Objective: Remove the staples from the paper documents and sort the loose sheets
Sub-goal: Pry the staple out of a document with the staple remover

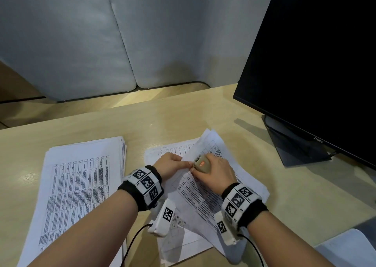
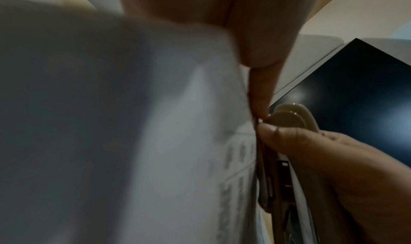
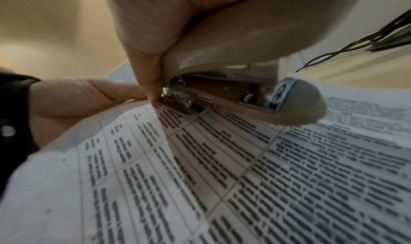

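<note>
A stapled document (image 1: 203,193) of printed tables lies at an angle on the desk, over other sheets. My right hand (image 1: 215,171) grips a beige stapler (image 1: 200,163) with an orange label, its metal end (image 3: 175,95) set at the document's corner. My left hand (image 1: 171,164) pinches that same paper corner (image 2: 249,117) between thumb and finger, right against the stapler's tip (image 2: 286,119). The staple itself is hidden. A thick stack of printed sheets (image 1: 79,187) lies to the left.
A black monitor (image 1: 317,63) on a stand (image 1: 295,144) fills the right side. Grey padded panels (image 1: 91,43) close off the desk's back. A pale object (image 1: 350,248) sits at the near right corner. Cables (image 1: 132,244) trail from both wristbands.
</note>
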Tool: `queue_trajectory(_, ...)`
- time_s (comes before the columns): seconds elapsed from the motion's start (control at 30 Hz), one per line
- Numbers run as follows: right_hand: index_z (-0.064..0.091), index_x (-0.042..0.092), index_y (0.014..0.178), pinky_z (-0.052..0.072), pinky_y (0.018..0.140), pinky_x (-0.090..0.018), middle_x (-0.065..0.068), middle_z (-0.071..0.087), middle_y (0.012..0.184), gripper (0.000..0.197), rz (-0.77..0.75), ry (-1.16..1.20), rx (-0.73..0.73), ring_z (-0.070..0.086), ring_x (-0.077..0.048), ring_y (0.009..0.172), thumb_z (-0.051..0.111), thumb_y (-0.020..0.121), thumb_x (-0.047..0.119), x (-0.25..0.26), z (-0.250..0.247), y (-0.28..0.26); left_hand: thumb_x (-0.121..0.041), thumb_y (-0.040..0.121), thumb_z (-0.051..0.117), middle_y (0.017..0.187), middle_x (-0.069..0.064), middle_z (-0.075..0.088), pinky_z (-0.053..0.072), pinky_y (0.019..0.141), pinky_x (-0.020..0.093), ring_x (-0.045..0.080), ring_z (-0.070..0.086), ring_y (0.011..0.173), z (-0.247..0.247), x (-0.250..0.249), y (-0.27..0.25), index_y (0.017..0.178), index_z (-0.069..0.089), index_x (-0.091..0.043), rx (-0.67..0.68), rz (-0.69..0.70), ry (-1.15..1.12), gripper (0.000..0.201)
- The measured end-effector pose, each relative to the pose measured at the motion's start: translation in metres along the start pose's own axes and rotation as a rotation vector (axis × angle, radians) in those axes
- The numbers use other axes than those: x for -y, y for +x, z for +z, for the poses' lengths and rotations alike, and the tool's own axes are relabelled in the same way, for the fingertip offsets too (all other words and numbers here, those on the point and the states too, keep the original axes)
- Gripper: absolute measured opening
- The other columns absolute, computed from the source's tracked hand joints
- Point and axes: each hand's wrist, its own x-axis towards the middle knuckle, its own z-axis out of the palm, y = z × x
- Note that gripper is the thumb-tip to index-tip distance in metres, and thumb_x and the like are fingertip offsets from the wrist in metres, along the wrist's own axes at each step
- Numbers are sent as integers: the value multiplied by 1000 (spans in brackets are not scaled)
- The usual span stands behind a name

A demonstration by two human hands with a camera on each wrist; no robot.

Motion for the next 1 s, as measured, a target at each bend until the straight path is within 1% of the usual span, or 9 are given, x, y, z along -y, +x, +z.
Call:
queue_trajectory(0.23, 46, 23, 92, 38, 70, -29, 3, 57, 91, 30, -105, -179, -47, 53, -20, 84, 53, 85, 52, 4, 3, -12, -17, 78, 70, 69, 9, 65, 46, 64, 26, 21, 58, 62, 3, 3, 2, 68, 68, -9, 15, -81, -92, 14)
queue_trajectory(0.37, 50, 17, 99, 40, 69, -30, -3, 61, 95, 33, -144, -229, -94, 59, -27, 87, 57, 83, 45, 5, 5, -12, -13, 80, 68, 73, 13, 67, 52, 78, 39, 25, 60, 69, 6, 3, 3, 76, 67, -2, 12, -97, -131, 12)
queue_trajectory(0.43, 53, 14, 89, 38, 57, -26, -4, 63, 79, 36, -196, -286, -140, 62, -28, 71, 70, 72, 40, 5, 6, -13, -7, 86, 60, 55, 7, 53, 49, 54, 30, 17, 48, 53, 10, 0, -3, 72, 57, 0, 4, -110, -180, 16)
queue_trajectory(0.5, 53, 14, 87, 35, 55, -25, -4, 63, 74, 38, -209, -311, -175, 62, -28, 66, 74, 68, 39, 5, 7, -14, -6, 87, 59, 57, 4, 32, 31, 34, 21, 12, 31, 45, 13, 1, -3, 67, 46, -5, -22, -96, -212, 24)
queue_trajectory(0.57, 52, 14, 97, 34, 63, -28, -5, 63, 90, 35, -165, -241, -142, 61, -29, 82, 61, 81, 43, 5, 6, -15, -15, 80, 68, 53, 2, 24, 23, 37, 22, 12, 25, 40, 13, 5, 2, 52, 38, -15, -37, -36, -198, 42)
queue_trajectory(0.63, 50, 18, 98, 36, 68, -30, -2, 62, 96, 35, -116, -160, -134, 58, -26, 89, 55, 85, 49, 1, 7, -15, -24, 77, 72, 46, -2, 37, 26, 45, 24, 13, 34, 42, 8, 9, 4, 49, 43, -18, -33, -12, -64, 41)
queue_trajectory(0.8, 48, 27, 72, 44, 67, -26, 5, 64, 80, 30, 61, 218, -50, 59, -16, 79, 70, 74, 48, -6, 14, -8, -24, 80, 71, 65, 7, 57, 37, 58, 26, 17, 51, 60, -1, 12, -2, 72, 62, -1, 54, 93, 12, 26)
queue_trajectory(0.9, 56, 31, 71, 49, 73, -25, 8, 66, 78, 24, 123, 418, 9, 62, -12, 78, 78, 69, 39, -13, 15, -5, -22, 84, 67, 54, -9, 55, 38, 55, 17, 3, 48, 52, 3, 11, -5, 63, 58, -9, 12, 180, 139, 27)
queue_trajectory(1.0, 61, 27, 71, 49, 69, -23, 9, 65, 72, 20, 152, 604, 57, 60, -8, 71, 81, 70, 26, -15, 13, -9, -21, 86, 65, 65, 3, 61, 43, 64, 25, 11, 53, 61, 8, 9, -5, 69, 62, -9, 12, 243, 210, 21)
